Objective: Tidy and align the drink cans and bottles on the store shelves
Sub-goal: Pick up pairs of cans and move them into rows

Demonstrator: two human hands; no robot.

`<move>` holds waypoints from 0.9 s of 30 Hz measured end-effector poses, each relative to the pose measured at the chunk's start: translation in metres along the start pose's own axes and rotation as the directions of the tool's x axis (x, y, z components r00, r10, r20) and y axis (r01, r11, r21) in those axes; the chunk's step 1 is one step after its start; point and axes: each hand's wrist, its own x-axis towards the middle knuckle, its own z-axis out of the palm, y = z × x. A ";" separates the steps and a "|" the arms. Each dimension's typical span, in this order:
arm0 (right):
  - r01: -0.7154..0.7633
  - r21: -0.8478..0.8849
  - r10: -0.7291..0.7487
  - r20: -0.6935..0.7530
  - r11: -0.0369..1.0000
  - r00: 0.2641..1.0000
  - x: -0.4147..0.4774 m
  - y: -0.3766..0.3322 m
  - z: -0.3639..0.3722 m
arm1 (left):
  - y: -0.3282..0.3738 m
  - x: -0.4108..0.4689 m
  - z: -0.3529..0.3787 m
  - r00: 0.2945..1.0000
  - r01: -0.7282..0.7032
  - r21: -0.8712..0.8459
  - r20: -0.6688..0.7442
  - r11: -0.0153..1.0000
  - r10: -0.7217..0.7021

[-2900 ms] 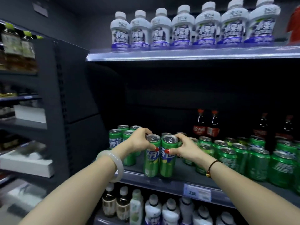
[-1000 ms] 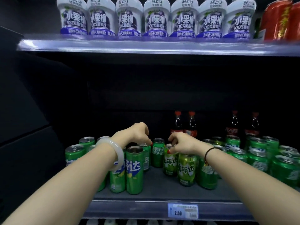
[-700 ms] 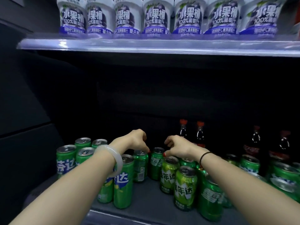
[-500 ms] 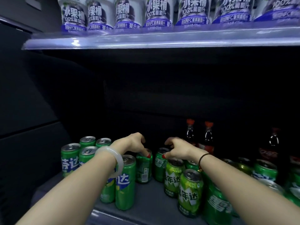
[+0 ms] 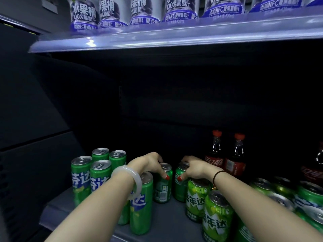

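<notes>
Deep on the grey shelf (image 5: 167,222), two short dark-green cans stand side by side. My left hand (image 5: 148,163) grips the top of the left can (image 5: 162,187), thumb on its front. My right hand (image 5: 194,167) grips the top of the right can (image 5: 180,187) the same way. Tall slim green cans (image 5: 141,205) stand in front left under my left forearm. Bright green short cans (image 5: 216,217) stand in front right under my right forearm.
A cluster of tall green cans (image 5: 90,173) fills the shelf's left end. Dark cola bottles (image 5: 225,161) with red caps stand at the back right, more green cans (image 5: 309,201) at the far right. White juice bottles (image 5: 113,13) line the upper shelf (image 5: 174,35).
Both hands reached deeper into the shelf and closed over the two rear dark-green cans. The view moved closer and lower toward the shelf.
</notes>
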 end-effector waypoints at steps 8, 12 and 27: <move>0.024 0.097 -0.017 -0.076 0.995 0.997 -0.004 0.002 0.003 | 0.002 0.000 -0.001 0.999 -0.038 -0.052 -0.014 0.998 0.037; 0.070 0.198 -0.040 -0.152 0.978 0.988 -0.012 -0.003 -0.004 | 0.014 -0.011 -0.014 0.996 -0.071 -0.106 -0.069 0.992 0.064; 0.309 0.243 -0.188 -0.418 0.919 0.889 -0.084 -0.035 -0.087 | 0.059 -0.095 -0.075 0.941 -0.291 -0.383 -0.282 0.877 0.189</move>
